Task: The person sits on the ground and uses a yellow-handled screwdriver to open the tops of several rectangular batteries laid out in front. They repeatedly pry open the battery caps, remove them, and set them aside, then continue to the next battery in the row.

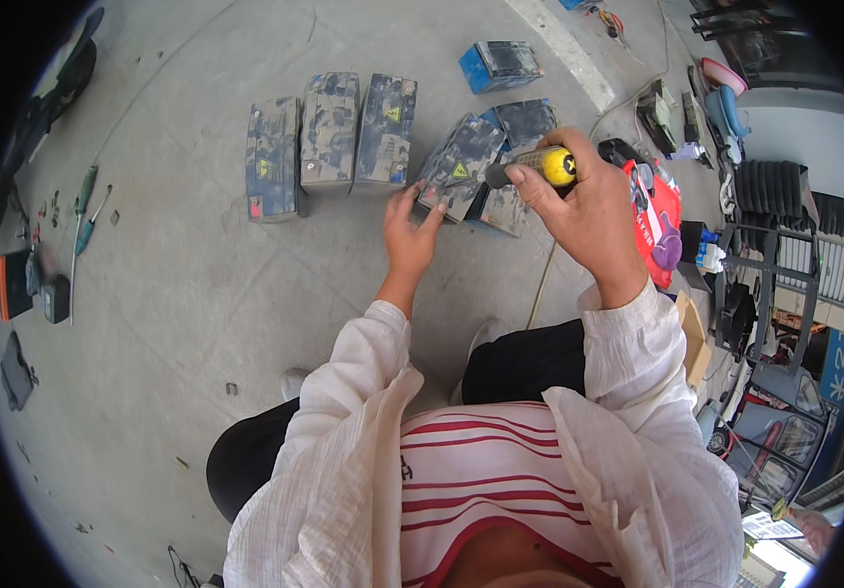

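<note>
My left hand (409, 230) grips the near lower end of an angled, dusty dark battery (465, 157) with a yellow warning label. My right hand (578, 211) is wrapped round a cylindrical tool (544, 165) with a yellow end, held over the batteries at right; whether its dark tip touches one is unclear. Another battery (500, 213) lies under the right hand, partly hidden. A blue-sided battery (525, 120) is just behind them. Three dusty batteries (273, 171) (329, 127) (384, 127) stand side by side to the left.
A separate blue battery (490, 69) sits farther back. Screwdrivers (85, 206), an orange-edged case (15, 284) and small parts lie at left. At right are a red bag (652, 230), cables, a cardboard box (691, 338), a metal frame (770, 265) and other clutter. My knees are bent below.
</note>
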